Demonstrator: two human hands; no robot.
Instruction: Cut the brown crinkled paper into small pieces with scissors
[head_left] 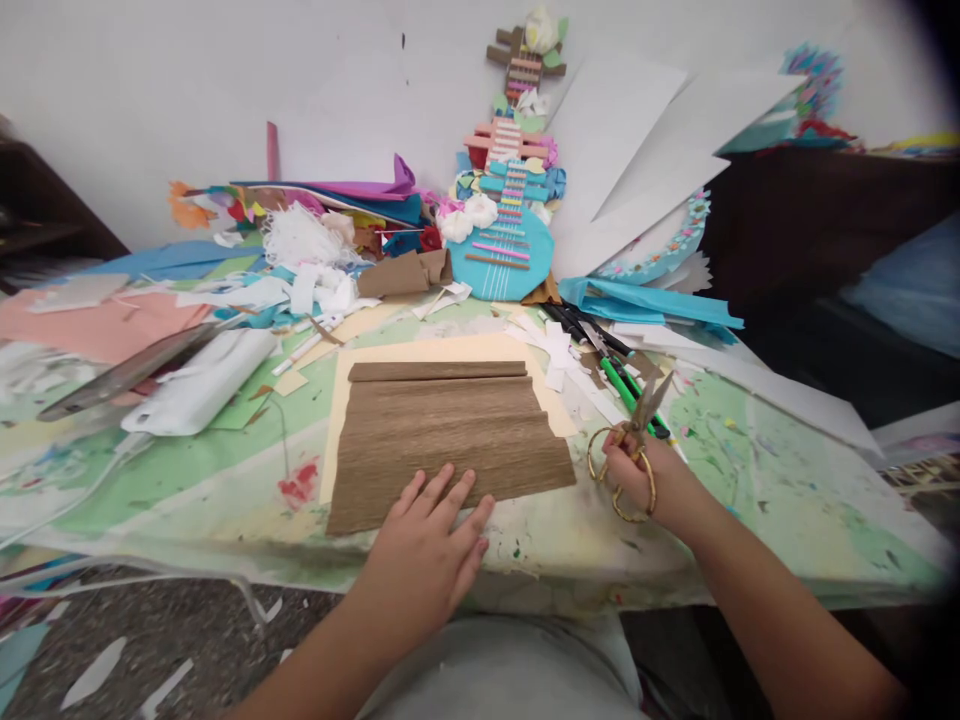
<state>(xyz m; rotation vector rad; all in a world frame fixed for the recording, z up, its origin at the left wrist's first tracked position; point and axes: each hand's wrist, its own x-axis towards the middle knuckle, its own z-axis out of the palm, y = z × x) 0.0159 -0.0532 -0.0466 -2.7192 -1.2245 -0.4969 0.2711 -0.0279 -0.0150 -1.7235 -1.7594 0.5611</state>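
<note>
The table has a green and cream top, stained with spots of paint, and it stands against a white wall. Along its far edge lie many coloured paper scraps. A paper guitar in blue and pink leans on the wall there, with large white sheets beside it. At the left edge lies a pink paper. Below the near edge a grey floor with small paper pieces is visible.

In the middle of the table, reaching to the near edge, lies a brown sheet with a wood-like texture, on top of a cream sheet. The left hand rests flat on the near edge of the brown sheet, palm down, fingers stretched and a little spread. The right hand is just beside the right side of this sheet. It is closed through the golden handles of the scissors, whose blades point away from the person and are together. Behind the scissors lies a green pen.
</note>
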